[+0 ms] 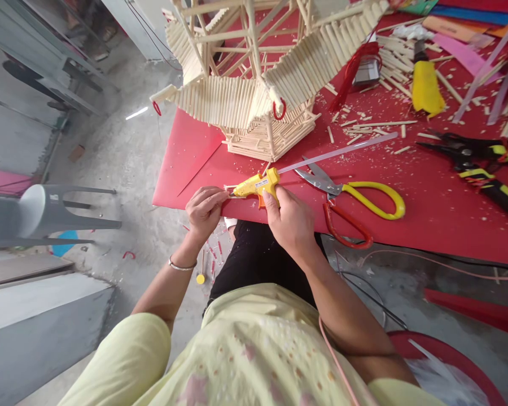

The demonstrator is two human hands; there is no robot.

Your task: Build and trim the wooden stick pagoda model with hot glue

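Observation:
My right hand (291,217) is wrapped round the grip of a yellow hot glue gun (256,184) with an orange trigger. A long translucent glue stick (342,151) runs out of its back end. The gun's nozzle points left, right at the fingertips of my left hand (205,210). Those fingers are pinched together on a small pale wooden stick (230,186), mostly hidden by them. Just beyond both hands stands a pagoda-like model (254,96) built of thin wooden sticks, with red loops at its roof corners.
Scissors (332,192) with yellow and red handles lie right of my right hand. Farther right are pliers (469,158), a yellow-handled cutter (425,90) and loose sticks (392,67). Wood crumbs dot the red table (203,163). A grey stool (46,211) lies at left.

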